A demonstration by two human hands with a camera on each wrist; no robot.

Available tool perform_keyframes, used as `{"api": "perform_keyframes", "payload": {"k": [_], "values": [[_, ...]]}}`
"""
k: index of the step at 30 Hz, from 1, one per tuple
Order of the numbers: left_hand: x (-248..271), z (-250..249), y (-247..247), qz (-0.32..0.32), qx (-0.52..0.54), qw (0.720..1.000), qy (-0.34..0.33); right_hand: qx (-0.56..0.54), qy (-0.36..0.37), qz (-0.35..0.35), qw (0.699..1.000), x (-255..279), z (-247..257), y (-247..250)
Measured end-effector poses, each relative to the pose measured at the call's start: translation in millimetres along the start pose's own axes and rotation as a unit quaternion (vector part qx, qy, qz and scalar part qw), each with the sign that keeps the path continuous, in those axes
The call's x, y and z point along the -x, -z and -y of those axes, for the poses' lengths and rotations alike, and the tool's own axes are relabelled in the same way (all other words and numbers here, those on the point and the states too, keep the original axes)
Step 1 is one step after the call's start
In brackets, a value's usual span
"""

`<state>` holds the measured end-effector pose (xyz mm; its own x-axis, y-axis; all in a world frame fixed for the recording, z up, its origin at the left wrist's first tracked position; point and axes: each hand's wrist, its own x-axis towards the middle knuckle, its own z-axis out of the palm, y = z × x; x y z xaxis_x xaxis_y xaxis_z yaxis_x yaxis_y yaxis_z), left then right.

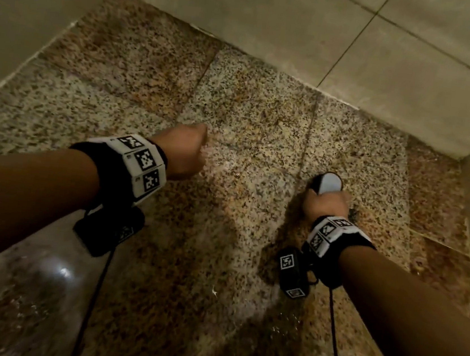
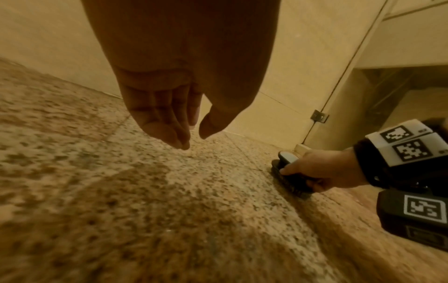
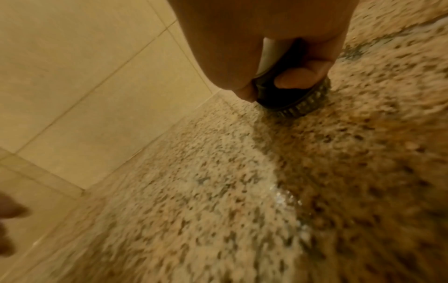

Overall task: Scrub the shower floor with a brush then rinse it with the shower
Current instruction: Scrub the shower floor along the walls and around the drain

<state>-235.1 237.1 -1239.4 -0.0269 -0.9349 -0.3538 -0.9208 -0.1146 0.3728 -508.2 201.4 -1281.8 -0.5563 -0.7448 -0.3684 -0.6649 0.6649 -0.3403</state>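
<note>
— Gripping what?
— Right hand (image 1: 326, 204) curls its fingers and thumb around a black brush (image 2: 292, 178) with a pale top, bristles down on the wet speckled shower floor (image 1: 236, 113), near the tiled wall (image 1: 362, 45).
— And the left hand (image 2: 174, 107)?
— Empty, fingers hanging loosely bent above the floor, well apart from the brush.

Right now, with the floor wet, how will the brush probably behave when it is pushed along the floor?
The brush probably stays stiff: its dark body looks like hard plastic. It seems light, since the right hand alone grips it. Its low, wide bristle base lies flat on the shower floor, so tipping looks unlikely, but the wet, foamy surface may let it slide.
</note>
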Motion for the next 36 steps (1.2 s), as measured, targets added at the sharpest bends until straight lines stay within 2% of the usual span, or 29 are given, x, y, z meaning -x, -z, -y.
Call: {"api": "perform_keyframes", "payload": {"k": [3, 6, 8, 10, 11, 12, 14, 17, 20, 21, 23, 26, 29, 32, 34, 36], "values": [[-2.4, 18.0, -0.2, -0.018, 0.04, 0.999, 0.021, 0.071, 0.071, 0.007, 0.995, 5.6, 11.9, -12.8], [-3.6, 23.4, -6.6, -0.026, 0.076, 0.996, 0.03, 0.054, 0.187, 0.02, 0.981, 38.5, 36.6, -35.8], [-6.6, 21.6, -9.1, -0.035, 0.081, 0.996, 0.031, 0.035, 0.278, 0.086, 0.956, 75.0, 52.9, -58.1], [-10.0, 18.1, -8.4, -0.05, 0.095, 0.994, 0.028, 0.038, 0.365, 0.177, 0.913, 109.0, 62.3, -78.8], [-11.0, 16.4, -6.9, -0.057, 0.101, 0.993, 0.028, 0.042, 0.384, 0.214, 0.897, 118.4, 64.9, -87.2], [-11.2, 15.5, -5.8, -0.064, 0.103, 0.992, 0.028, 0.043, 0.381, 0.236, 0.893, 122.6, 64.5, -91.6], [-9.7, 16.1, -4.9, -0.079, 0.106, 0.991, 0.024, 0.022, 0.345, 0.22, 0.912, 113.7, 57.9, -83.8], [-3.3, 25.1, -4.5, -0.076, 0.105, 0.991, 0.031, -0.063, 0.218, 0.098, 0.969, 71.5, 43.0, -46.3], [2.6, 39.6, -2.9, -0.071, 0.094, 0.992, 0.05, -0.037, 0.111, 0.012, 0.993, 28.4, 29.6, -11.0], [4.8, 43.2, -2.0, -0.07, 0.092, 0.992, 0.056, 0.004, 0.102, 0.002, 0.995, 22.4, 27.0, -10.0], [8.1, 48.6, -1.3, -0.064, 0.09, 0.992, 0.063, 0.044, 0.149, 0.003, 0.988, 25.9, 26.0, -24.1], [13.2, 55.9, 0.7, -0.051, 0.078, 0.993, 0.071, 0.028, 0.279, 0.044, 0.959, 58.8, 42.6, -57.7], [21.7, 62.3, 6.6, -0.064, 0.054, 0.994, 0.072, 0.015, 0.345, 0.152, 0.926, 107.3, 70.4, -84.4], [33.6, 67.6, 12.5, -0.088, 0.038, 0.993, 0.062, 0.056, 0.426, 0.275, 0.86, 161.5, 77.6, -110.2], [44.6, 73.7, 15.6, -0.078, 0.034, 0.995, 0.054, 0.064, 0.409, 0.34, 0.844, 182.5, 77.2, -116.4], [51.7, 78.7, 18.9, -0.067, 0.026, 0.996, 0.048, 0.006, 0.358, 0.335, 0.872, 176.6, 79.0, -107.7]]}}
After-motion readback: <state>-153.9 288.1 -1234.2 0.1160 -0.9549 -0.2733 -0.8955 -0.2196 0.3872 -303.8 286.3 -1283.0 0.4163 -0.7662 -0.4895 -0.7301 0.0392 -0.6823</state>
